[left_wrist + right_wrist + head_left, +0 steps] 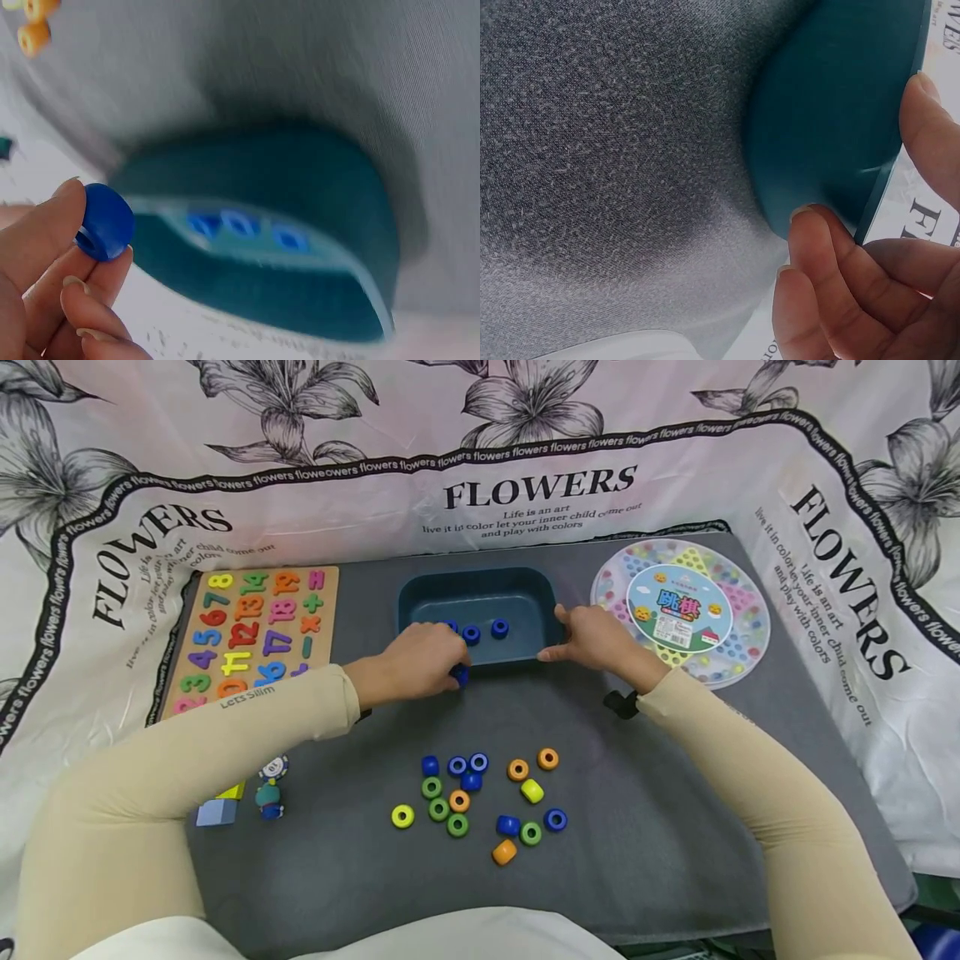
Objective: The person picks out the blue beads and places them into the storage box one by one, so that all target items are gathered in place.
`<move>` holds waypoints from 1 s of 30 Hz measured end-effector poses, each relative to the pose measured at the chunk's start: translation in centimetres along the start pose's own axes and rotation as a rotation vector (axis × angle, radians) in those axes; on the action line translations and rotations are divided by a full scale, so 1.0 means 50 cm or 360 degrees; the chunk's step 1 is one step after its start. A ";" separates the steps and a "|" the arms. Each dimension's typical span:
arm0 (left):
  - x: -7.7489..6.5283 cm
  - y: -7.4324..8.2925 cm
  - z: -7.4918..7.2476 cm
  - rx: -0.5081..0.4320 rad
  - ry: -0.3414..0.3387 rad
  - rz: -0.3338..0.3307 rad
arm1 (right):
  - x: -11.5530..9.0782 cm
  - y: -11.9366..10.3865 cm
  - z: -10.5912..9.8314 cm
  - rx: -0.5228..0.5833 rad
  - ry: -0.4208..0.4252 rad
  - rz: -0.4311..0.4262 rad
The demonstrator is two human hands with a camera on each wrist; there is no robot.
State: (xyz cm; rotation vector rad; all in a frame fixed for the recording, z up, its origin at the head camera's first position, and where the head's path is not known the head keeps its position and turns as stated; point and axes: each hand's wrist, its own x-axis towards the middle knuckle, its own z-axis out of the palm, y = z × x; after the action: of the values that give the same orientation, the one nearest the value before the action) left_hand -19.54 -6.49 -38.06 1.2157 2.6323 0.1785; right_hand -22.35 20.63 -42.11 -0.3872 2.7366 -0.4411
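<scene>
My left hand (423, 658) pinches a blue bead (109, 223) between thumb and fingers, just in front of the near rim of a dark teal plastic bin (525, 647). Inside the bin lie three blue beads (499, 628), one partly covered by the left hand in the head view. At the bin's right end, my right hand (600, 643) holds the wall, its thumb and fingers spread about the corner. The right wrist view shows the fingertips (806, 225) against the bin's outer side.
Several loose blue, green, orange and yellow beads (459, 801) lie nearer my body. A wooden number board (324, 610) stands left of the bin, a round Chinese checkers set (678, 610) right. Small toys (270, 797) and blocks (216, 812) sit by the left forearm.
</scene>
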 end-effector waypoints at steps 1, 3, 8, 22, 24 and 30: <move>0.005 -0.008 -0.009 -0.0007 0.0008 -0.0023 | 0.000 0.000 0.000 -0.0002 0.0001 -0.0002; 0.016 -0.026 -0.024 -0.0010 0.0013 -0.0065 | 0.000 0.000 0.000 -0.0003 0.0001 0.0000; 0.042 -0.073 -0.042 -0.0058 -0.0003 -0.0189 | 0.000 0.001 0.002 0.0004 0.0001 0.0001; 0.089 -0.139 -0.034 -0.0187 -0.0078 -0.0366 | -0.002 -0.002 -0.003 0.0012 0.0014 0.0002; 0.091 -0.144 -0.030 -0.0195 -0.0100 -0.0378 | -0.002 -0.001 -0.003 0.0013 0.0012 0.0014; 0.094 -0.153 -0.018 -0.0207 -0.0166 -0.0399 | -0.003 0.000 0.000 0.0016 0.0006 0.0009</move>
State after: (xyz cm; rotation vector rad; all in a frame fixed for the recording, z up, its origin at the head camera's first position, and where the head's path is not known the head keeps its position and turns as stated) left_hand -28.33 -7.88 -39.54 0.8230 2.6066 0.2307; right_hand -22.23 20.69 -42.11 -0.3759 2.7375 -0.4548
